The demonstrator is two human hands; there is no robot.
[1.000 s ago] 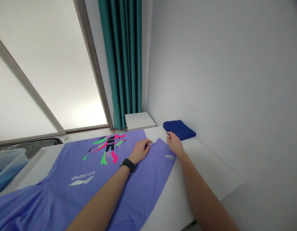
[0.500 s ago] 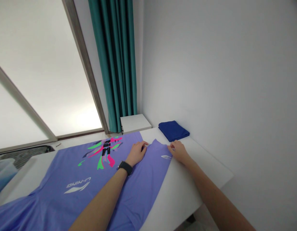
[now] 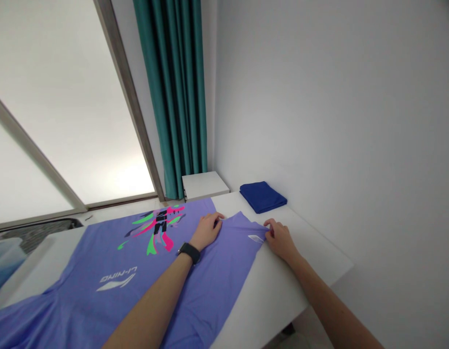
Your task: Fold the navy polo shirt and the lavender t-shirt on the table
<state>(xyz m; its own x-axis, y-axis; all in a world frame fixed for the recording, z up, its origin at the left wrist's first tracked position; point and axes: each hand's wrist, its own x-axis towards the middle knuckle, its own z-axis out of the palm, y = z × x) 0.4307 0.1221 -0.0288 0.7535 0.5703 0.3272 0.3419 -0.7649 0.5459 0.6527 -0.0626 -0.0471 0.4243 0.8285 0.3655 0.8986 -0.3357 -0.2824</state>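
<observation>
A purple T-shirt (image 3: 137, 261) with a white logo and a bright pink, green and black print lies spread over the white table. My left hand (image 3: 207, 231), a dark watch on its wrist, rests on the shirt with curled fingers closed at the cloth's far edge. To its right, my right hand (image 3: 278, 237) pinches the corner of a fabric part bearing a small white mark. Between the two hands the cloth is drawn out, with light creases. The near end of the shirt runs out of view.
A folded dark blue cloth (image 3: 263, 197) lies at the table's far end by the wall. Beyond the white table (image 3: 282, 291) stand a small white cabinet (image 3: 204, 184) and a green curtain (image 3: 173, 97). Bluish-white, see-through material (image 3: 6, 261) sits at the left edge.
My right hand has moved slightly right and toward me, pulling the pinched corner of the shirt along and tightening the cloth. My left hand has stayed in place.
</observation>
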